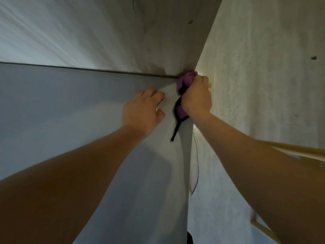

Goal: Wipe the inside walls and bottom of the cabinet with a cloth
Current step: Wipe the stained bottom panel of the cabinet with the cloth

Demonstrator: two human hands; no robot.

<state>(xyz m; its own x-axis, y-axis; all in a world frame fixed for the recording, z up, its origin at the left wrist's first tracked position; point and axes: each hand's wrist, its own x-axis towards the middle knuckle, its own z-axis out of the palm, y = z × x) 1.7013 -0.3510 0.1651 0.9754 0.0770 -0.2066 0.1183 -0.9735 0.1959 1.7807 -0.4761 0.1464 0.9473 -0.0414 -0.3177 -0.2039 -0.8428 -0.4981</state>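
At centre frame the left hand (143, 110) rests on the grey cabinet panel (52, 106), fingers loosely bent, holding nothing. Just right of it, the right hand (197, 95) grips a bunched purple cloth (184, 81), pressing it into the panel's upper corner beside the white wall (263, 76)

One head-worn wide-angle view (the only one) looks steeply upward, close to the smooth grey cabinet panel (52, 106) at arm's reach.

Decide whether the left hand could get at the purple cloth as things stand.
Probably yes: the left hand rests on the grey panel beside the purple cloth gripped by the right hand, with nothing visible between them.
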